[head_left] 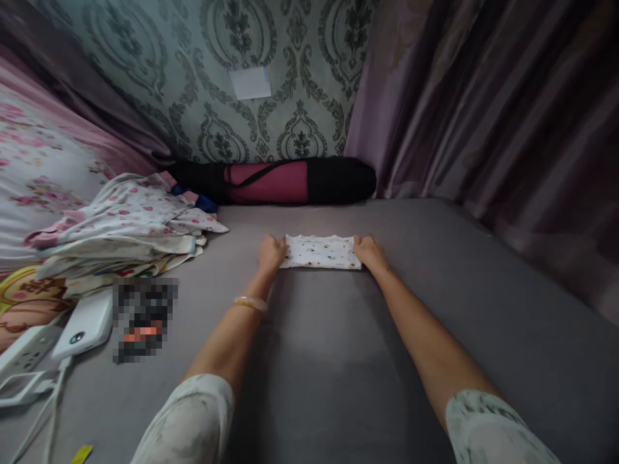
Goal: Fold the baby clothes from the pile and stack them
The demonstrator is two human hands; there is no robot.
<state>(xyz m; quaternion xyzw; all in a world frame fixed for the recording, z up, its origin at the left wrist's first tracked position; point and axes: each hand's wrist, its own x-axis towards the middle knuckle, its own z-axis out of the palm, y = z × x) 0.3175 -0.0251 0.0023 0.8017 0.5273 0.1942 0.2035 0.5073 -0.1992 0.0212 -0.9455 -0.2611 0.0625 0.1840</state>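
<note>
the small white printed cloth (322,253), seemingly folded, is stretched between the two hands, on or just above the grey bedsheet (329,361). the left hand's (272,252) fingers pinch one short end, the right hand's (370,253) the other, probably so it stays straight. heaped clothes (135,216) sit off left, leaving the arms room.

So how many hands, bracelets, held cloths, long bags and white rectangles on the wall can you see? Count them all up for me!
Left hand and right hand: 2
Bracelet: 1
Held patterned cloth: 1
Long bag: 1
White rectangle on the wall: 1
Total: 6
</note>
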